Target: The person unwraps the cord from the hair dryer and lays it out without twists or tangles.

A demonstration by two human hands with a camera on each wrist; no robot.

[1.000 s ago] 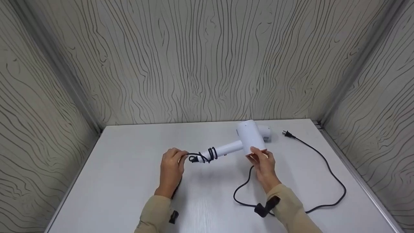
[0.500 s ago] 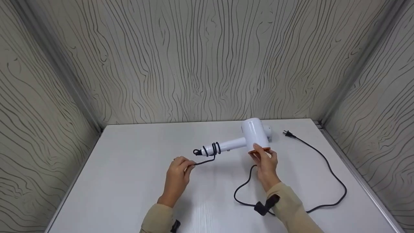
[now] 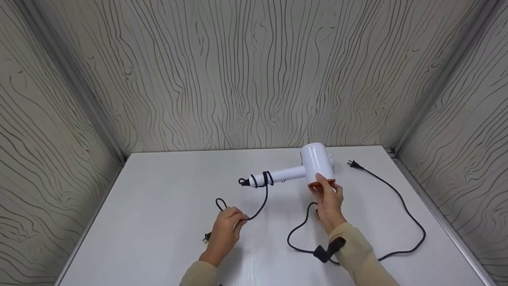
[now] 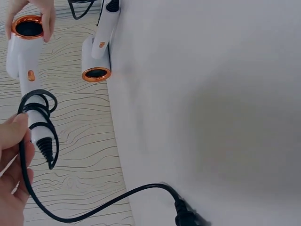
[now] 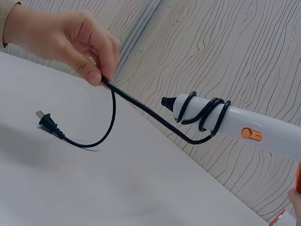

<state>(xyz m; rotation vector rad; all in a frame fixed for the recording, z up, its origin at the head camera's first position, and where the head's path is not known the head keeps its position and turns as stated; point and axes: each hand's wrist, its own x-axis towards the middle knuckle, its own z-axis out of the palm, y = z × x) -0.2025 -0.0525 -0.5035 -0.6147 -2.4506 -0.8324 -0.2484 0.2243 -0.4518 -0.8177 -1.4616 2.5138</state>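
Note:
A white hair dryer (image 3: 315,161) hangs above the table, its barrel towards the right. My right hand (image 3: 329,202) grips the barrel at its orange-rimmed end. Several turns of black cord (image 5: 207,113) wrap the handle's lower end. Between thumb and fingers, my left hand (image 3: 226,228) pinches that cord, stretched below and left of the handle. Past this hand the cord's free end curves to a two-pin plug (image 5: 47,122) by the tabletop. A second white hair dryer (image 4: 96,54) lies behind the first and is mostly hidden in the head view.
The second dryer's black cord (image 3: 403,202) curves over the right side of the white table (image 3: 158,190), with its plug (image 3: 353,164) near the back. Wood-patterned panels (image 3: 254,79) rise behind and at both sides.
My left hand has moved down and slightly right, drawing a longer stretch of cord away from the handle. The held dryer has shifted slightly right and up with my right hand.

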